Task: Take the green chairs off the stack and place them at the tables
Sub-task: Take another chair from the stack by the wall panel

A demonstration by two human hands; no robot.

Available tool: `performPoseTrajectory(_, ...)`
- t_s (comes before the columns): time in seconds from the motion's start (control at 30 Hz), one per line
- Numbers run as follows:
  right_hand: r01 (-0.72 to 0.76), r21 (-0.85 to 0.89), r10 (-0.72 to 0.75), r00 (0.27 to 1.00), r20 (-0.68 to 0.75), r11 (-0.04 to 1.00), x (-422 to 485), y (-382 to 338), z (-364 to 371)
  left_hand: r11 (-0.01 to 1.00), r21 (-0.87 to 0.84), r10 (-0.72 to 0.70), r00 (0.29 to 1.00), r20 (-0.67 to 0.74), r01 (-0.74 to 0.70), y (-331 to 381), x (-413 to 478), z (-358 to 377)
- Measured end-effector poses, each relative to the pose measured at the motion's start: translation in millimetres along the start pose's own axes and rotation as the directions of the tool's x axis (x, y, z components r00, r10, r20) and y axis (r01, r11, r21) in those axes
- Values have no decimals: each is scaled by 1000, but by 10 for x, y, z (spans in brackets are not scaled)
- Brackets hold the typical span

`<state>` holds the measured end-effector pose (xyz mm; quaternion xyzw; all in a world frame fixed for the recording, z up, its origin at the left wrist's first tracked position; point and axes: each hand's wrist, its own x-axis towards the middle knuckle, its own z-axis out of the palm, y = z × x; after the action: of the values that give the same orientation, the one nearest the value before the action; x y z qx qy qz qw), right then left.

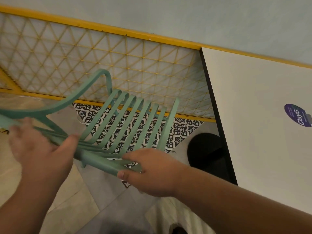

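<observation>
Looks down on a yellow lattice fence (pixel 101 65) along the wall and, to its right, a white table (pixel 261 98) (black-edged, on a round black base (pixel 204 149)). Holds a green chair (pixel 170 125) in front of the fence and just left of the table, slats over the patterned floor tiles (pixel 182 130). Clasps the chair's near rail with the right hand (pixel 152 169), fingers over and thumb under, while the left hand (pixel 42 149) lies spread against the frame's other side, too blurred to tell whether grasping or only touching; smallest, a purple sticker (pixel 297 115) on the tabletop.
</observation>
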<state>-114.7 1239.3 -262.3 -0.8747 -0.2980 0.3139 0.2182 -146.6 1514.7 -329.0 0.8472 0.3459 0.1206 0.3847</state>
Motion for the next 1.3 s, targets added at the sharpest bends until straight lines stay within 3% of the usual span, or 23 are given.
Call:
performPoseTrajectory(0.07,85,-80,-86,996,-19,993,5,68,-90,977,-155,-151,988,-40,144,4,-52,66)
performPoseTrajectory(0.17,162,-182,-173,984,-44,970,65,120,-191,915,-348,-258,959,-119,203,201,-91,106)
performPoseTrajectory(0.27,169,-192,-188,979,-84,967,128,195,-314,858,-449,-327,939,-109,247,285,-23,161)
performPoseTrajectory(0.4,161,-122,-160,987,13,979,121,292,-264,894,-370,-328,932,-153,254,256,-21,232)
performPoseTrajectory(0.5,199,-39,-193,972,133,979,97,270,-56,921,-285,-307,946,-107,267,153,6,278)
performPoseTrajectory(0.77,219,-53,-208,966,155,974,195,194,-16,951,-261,-226,950,-215,167,210,65,290)
performPoseTrajectory(1.3,259,-6,-257,961,101,966,396,25,70,975,-173,-171,969,-176,141,276,255,112)
